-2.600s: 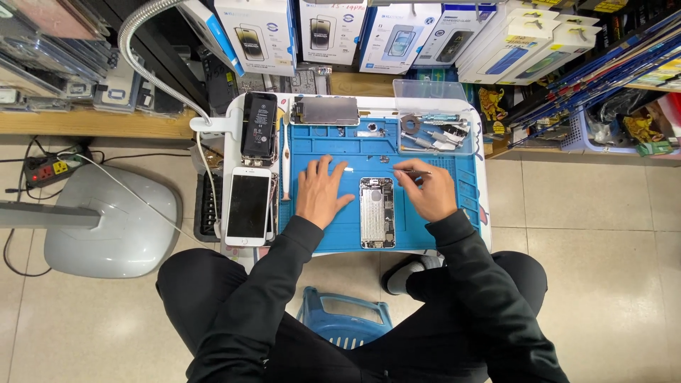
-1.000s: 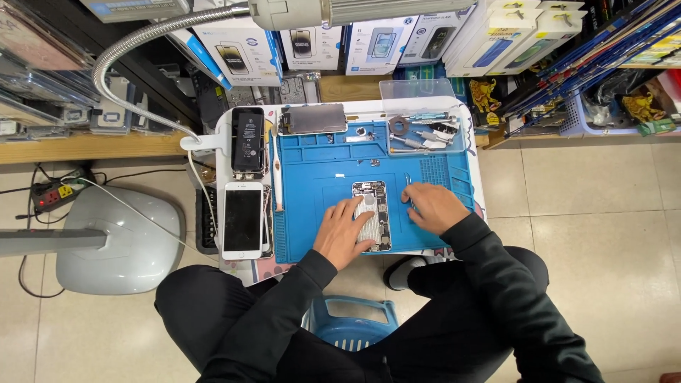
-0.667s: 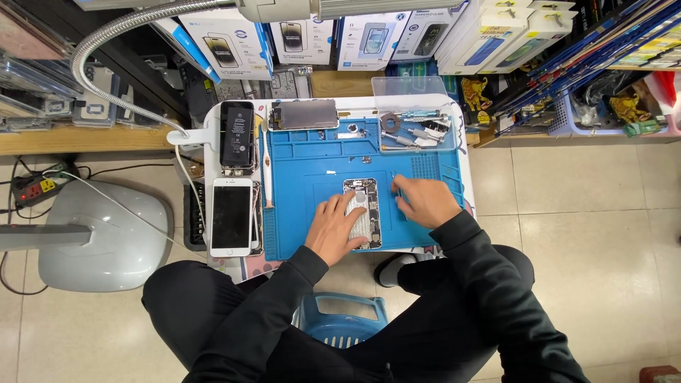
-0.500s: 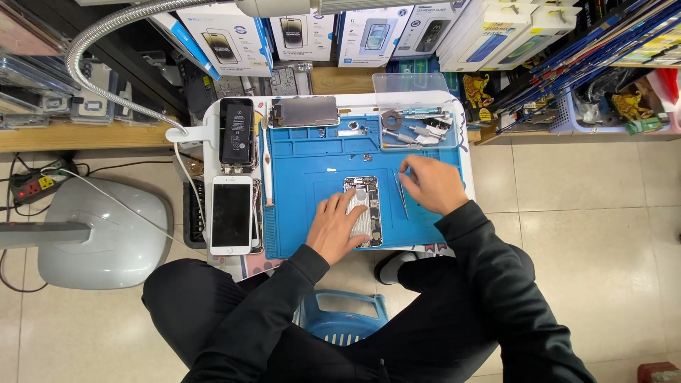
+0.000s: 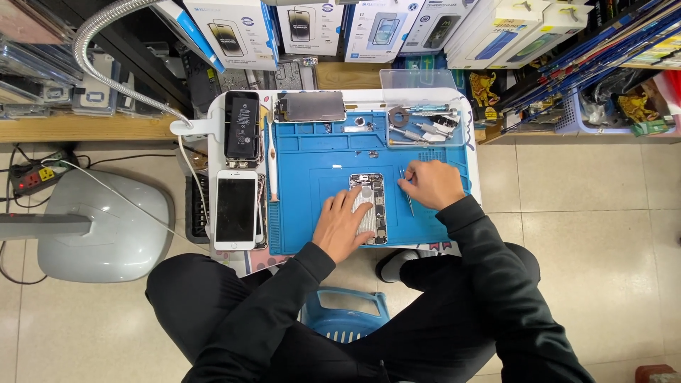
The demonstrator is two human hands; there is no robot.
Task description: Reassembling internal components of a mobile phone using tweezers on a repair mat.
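Note:
An opened phone body lies on the blue work mat, its insides facing up. My left hand rests flat on the lower left part of the phone body, fingers spread over it. Just right of the phone, my right hand is closed around thin metal tweezers, whose tips point down the mat toward me.
A white phone and a dark phone part lie left of the mat, a detached screen at its top. A clear tray of tools sits top right. Boxes line the shelf behind; a blue stool stands between my legs.
The view shifted slightly. My right hand moved a little up and right of the phone body with the tweezers; my left hand stayed on the phone.

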